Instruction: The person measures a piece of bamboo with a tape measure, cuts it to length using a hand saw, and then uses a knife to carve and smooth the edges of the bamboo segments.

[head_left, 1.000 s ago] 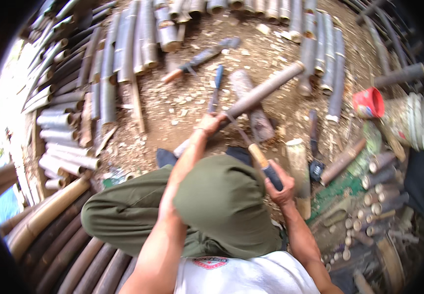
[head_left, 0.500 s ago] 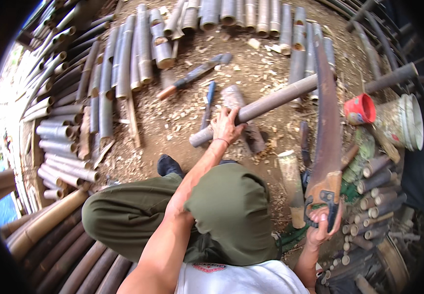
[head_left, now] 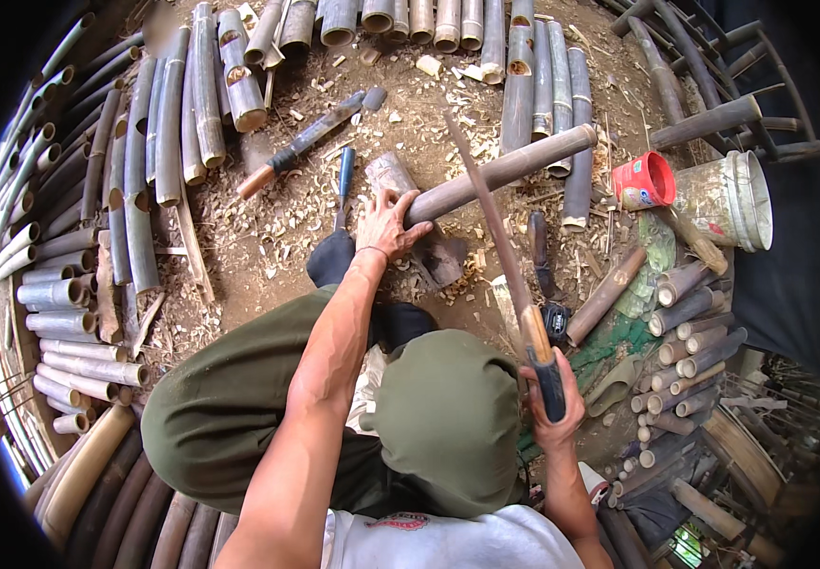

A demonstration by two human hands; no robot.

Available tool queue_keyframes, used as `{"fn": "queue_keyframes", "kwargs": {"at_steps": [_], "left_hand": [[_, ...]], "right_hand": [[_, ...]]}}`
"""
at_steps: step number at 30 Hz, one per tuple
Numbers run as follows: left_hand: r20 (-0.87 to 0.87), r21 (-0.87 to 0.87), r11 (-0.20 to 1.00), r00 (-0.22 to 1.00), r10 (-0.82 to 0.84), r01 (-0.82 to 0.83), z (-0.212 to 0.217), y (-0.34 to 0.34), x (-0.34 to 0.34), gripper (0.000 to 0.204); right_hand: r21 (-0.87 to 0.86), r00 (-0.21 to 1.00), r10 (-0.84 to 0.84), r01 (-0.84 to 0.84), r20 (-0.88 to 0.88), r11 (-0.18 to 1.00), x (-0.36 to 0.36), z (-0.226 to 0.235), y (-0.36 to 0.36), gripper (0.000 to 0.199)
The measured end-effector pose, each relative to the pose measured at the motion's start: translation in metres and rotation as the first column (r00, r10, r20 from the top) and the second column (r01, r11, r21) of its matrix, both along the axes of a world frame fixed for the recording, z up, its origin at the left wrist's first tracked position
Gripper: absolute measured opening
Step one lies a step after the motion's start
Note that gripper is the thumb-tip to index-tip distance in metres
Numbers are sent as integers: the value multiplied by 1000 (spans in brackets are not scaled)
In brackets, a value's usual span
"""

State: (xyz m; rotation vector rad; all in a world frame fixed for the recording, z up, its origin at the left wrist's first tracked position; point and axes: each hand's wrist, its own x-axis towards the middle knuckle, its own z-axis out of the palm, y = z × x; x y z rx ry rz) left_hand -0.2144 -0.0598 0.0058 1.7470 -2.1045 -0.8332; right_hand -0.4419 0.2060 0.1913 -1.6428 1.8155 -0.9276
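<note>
My left hand grips the near-left end of a brown-grey bamboo length, fingers over its top and thumb toward me. The bamboo lies slantwise across a short log on the ground, its far end sticking out to the right. In my right hand is the dark handle of a handsaw, its blade seen nearly edge-on and pointing away from me. The blade crosses the bamboo in view; whether they touch I cannot tell.
Beyond the log lie a blue-handled tool and a long knife-like tool. At right are another tool, a red bucket and a white bucket. Bamboo lengths ring the chip-strewn ground.
The saw has swung left from beside the bamboo's far end to across its middle, turning edge-on. My right hand has moved left with it. The head view has shifted right.
</note>
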Motion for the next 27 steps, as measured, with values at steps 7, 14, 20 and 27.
{"fn": "queue_keyframes", "kwargs": {"at_steps": [7,14,20,27], "left_hand": [[45,64,975,977,210,-213,-3,-9,-11,72],[111,68,978,976,188,-196,4,-6,-11,60],[129,104,982,981,143,-156,6,-13,-13,68],[101,154,975,984,148,-163,0,-14,-10,69]], "right_hand": [[-109,982,93,-112,-162,988,19,-21,-41,51],[41,976,118,-113,-181,993,11,-5,13,63],[32,982,107,-103,-156,994,8,-18,6,63],[65,991,82,-76,-104,995,22,-48,-52,62]]}}
